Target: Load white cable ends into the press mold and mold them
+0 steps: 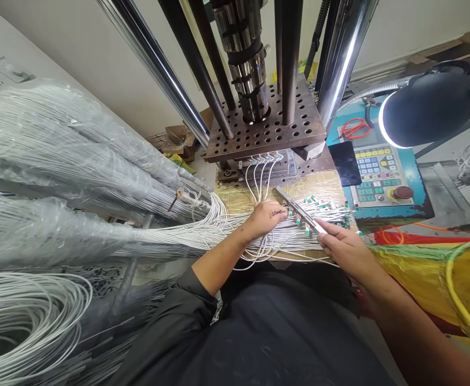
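Observation:
My right hand [345, 244] grips the near end of a long metal bar [301, 212], which slants up and left over the cables. At the bar's left side, my left hand [266, 217] is closed, its fingertips pinching something small that I cannot make out, beside the bar's green and white pieces. Many white cables [186, 230] run from the left across the board, and several have green and white ends [323, 206] at the right. Beyond my left hand, several white cables rise to connectors [265, 158] seated under the press plate [267, 126].
Dark press columns [290, 64] stand ahead. At the right are a control panel [379, 174] with a red knob, red scissors [353, 128], a black phone-like slab [345, 163] and a lit lamp [427, 107]. Wrapped cable bundles [58, 139] fill the left; a yellow bag [419, 273] lies at the right.

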Demonstrator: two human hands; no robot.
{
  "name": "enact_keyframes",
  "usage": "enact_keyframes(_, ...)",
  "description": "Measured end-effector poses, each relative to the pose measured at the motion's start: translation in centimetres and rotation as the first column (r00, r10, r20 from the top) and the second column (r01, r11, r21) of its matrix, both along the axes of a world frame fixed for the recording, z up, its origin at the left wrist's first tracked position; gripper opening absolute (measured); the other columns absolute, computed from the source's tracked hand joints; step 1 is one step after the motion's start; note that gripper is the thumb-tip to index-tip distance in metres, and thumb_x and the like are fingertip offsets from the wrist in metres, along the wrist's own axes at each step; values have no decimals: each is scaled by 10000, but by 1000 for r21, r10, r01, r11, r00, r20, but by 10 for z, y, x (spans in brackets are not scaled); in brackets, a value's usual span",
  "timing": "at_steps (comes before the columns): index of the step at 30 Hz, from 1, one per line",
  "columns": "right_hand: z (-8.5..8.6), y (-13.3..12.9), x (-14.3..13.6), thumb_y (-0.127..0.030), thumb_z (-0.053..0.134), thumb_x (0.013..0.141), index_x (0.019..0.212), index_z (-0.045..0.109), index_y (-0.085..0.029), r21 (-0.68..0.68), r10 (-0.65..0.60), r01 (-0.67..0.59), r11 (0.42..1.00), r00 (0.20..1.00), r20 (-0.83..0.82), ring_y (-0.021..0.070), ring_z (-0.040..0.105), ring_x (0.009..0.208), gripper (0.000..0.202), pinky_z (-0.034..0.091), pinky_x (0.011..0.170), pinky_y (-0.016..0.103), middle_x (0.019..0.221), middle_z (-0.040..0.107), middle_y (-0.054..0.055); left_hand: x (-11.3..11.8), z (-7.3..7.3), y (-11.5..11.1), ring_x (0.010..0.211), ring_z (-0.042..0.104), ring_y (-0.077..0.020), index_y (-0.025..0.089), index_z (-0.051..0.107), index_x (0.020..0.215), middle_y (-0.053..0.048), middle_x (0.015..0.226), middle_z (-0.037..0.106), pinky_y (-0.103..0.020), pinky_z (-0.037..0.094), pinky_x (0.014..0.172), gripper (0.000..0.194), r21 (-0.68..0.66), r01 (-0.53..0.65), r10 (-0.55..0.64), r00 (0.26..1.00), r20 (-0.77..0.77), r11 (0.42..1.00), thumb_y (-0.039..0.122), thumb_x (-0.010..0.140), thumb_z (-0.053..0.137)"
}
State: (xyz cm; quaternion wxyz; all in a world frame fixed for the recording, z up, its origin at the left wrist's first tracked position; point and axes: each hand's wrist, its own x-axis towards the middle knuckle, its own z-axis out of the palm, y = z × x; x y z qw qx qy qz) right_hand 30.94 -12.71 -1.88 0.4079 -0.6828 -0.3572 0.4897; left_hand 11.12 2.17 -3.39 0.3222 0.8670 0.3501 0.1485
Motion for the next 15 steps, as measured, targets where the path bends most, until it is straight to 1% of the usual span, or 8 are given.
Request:
enact_keyframes(2,0,0,0,-369,627,809,1469,557,-140,-70,10,-14,997,998,-66,99,322,488,701,237,478,253,527,390,-69,0,0,-1,926,579,-182,177,732,764,-30,827,695,-299,404,850,214,2,-21,21,1000,5,1000,243,940,631)
enact_keyframes(4,-1,0,1,-354,627,805,1487,536,-161,-109,7,-15,994,997,-75,97,312,493,715,220,480,249,535,373,-73,0,0,-2,932,584,-183,181,748,786,-30,846,710,-304,403,857,192,3,-38,38,999,7,999,237,936,641)
enact_keyframes(9,-2,1,1,-353,617,800,1482,543,-157,-92,13,-20,996,997,-81,94,305,500,714,211,482,246,547,368,-71,5,2,-8,975,598,-200,195,779,842,-41,905,737,-341,400,919,166,22,-91,92,995,-39,996,237,933,647)
enact_keyframes(11,-4,1,1,-353,616,796,1489,533,-149,-90,15,-24,996,995,-97,91,296,498,727,201,481,247,549,370,-72,6,3,-9,993,605,-209,195,782,842,-48,916,741,-352,404,942,174,19,-110,110,993,-33,994,243,933,641)
enact_keyframes(13,-5,2,2,-349,617,792,1497,521,-146,-90,12,-22,996,993,-114,90,296,500,740,195,485,247,557,382,-70,7,1,-8,985,620,-209,186,779,840,-54,934,744,-342,425,934,163,-35,-112,112,993,19,993,248,917,650)
enact_keyframes(15,-7,2,3,-344,626,787,1498,518,-140,-81,11,-21,997,993,-120,90,311,510,748,200,493,247,573,403,-64,6,-1,-6,952,646,-198,172,772,873,-59,973,748,-316,458,898,148,-172,-128,148,983,110,977,257,899,654)
